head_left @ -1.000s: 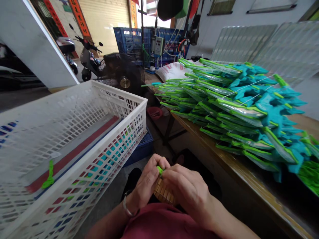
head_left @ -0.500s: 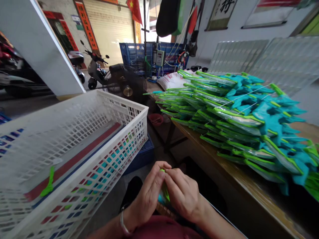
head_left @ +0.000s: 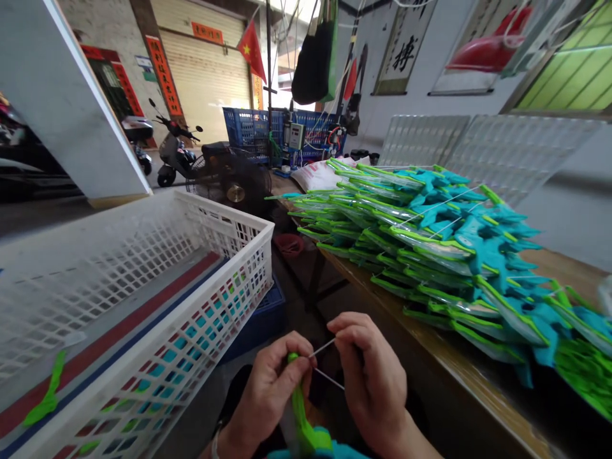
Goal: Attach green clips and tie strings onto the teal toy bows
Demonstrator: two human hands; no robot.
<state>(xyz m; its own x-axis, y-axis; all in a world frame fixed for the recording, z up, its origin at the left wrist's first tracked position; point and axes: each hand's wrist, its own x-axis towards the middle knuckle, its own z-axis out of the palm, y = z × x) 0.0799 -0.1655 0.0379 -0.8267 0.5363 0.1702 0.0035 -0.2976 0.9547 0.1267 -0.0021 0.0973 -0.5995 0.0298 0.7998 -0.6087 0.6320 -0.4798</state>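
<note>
Close to my body, my left hand (head_left: pixel 275 389) pinches the upper end of a bright green plastic strip (head_left: pixel 299 411) between thumb and fingers. Below it the strip runs down to a teal part (head_left: pixel 342 451), cut off by the lower edge of the view. A thin white string (head_left: pixel 324 349) stretches in two strands from the strip's end to my right hand (head_left: pixel 373 376). The curled fingers of that hand hold the string as a loop, a short way from the left hand. The fingertips of the right hand are partly hidden.
On the right, a wooden table (head_left: pixel 478 408) bears a big pile of teal and green plastic pieces (head_left: pixel 430 242) with white strings. A white slatted crate (head_left: pixel 224 210) stands at left, holding a loose green piece (head_left: pixel 48 395). Behind are a fan (head_left: pixel 234 182) and a blue crate (head_left: pixel 246 134).
My hands were together around the green piece; now they are apart, with the white string drawn out between them. The view has tilted up and turned slightly right.
</note>
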